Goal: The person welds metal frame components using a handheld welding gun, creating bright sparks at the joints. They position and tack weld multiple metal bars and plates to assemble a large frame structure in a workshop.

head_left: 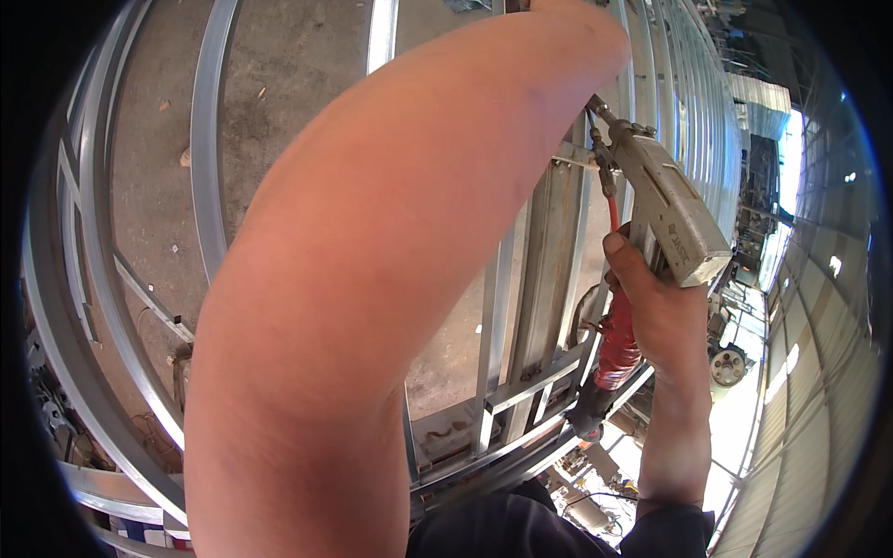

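My right hand (657,307) is closed around a pistol-shaped silver power tool (672,205) with a metal body and a red-wrapped handle (618,344). Its narrow nose (601,108) points away toward the upper edge, partly behind my left wrist. A thin red hose (614,213) runs along the tool's side. My left forearm reaches across the middle of the view and hides much of the work. Only a bit of my left hand (556,6) shows at the upper edge, close to the metal framing; its fingers are not clear.
Silver metal channels (206,139) form a frame to the left. A wider steel beam (543,270) lies beneath the tool, with a crosspiece (530,383) nearer me. Concrete floor (279,70) shows between the bars. At right are a round metal wheel (727,366) and a corrugated wall (819,372).
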`<state>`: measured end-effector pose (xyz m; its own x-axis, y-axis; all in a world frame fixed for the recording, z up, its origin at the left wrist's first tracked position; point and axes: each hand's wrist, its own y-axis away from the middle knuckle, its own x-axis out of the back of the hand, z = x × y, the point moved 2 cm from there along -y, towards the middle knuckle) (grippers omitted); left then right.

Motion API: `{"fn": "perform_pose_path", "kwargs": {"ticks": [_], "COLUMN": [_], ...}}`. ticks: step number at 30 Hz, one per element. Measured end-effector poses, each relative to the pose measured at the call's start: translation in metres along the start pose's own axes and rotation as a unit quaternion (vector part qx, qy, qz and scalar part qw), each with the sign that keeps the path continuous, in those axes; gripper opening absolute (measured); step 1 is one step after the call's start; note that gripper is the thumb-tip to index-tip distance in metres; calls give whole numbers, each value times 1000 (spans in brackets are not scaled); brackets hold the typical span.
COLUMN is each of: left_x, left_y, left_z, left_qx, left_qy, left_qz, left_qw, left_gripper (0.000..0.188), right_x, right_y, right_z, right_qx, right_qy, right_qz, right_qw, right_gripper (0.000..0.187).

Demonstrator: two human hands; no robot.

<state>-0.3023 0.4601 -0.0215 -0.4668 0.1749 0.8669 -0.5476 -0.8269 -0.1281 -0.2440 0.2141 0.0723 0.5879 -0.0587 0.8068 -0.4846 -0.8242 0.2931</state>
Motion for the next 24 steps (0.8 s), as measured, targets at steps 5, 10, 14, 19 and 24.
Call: {"fn": "perform_pose_path", "kwargs": {"ticks": [5, 10, 14, 19, 24], "left_x": [20, 13, 0, -7, -3], "left_y": [19, 21, 21, 39, 57], "left_z": [-15, -5, -11, -22, -33], "left_qx": [0, -26, 42, 58, 81], "left_qy": [8, 9, 15, 22, 21], "left_qz": [-88, -182, -57, 14, 74], "left_qw": [996, 983, 997, 998, 994], "left_gripper": [51, 51, 45, 42, 39], "right_x": [-1, 2, 3, 0, 3], "right_y": [1, 0, 0, 2, 5], "right_z": [-13, -3, -6, -6, -6], "right_qx": [-4, -11, -2, -7, -9], "right_qy": [34, 40, 54, 40, 53], "right_qz": [-14, -15, -8, 11, 8], "right_qw": [999, 999, 999, 999, 998], "right_gripper": [37, 41, 40, 38, 37]}}
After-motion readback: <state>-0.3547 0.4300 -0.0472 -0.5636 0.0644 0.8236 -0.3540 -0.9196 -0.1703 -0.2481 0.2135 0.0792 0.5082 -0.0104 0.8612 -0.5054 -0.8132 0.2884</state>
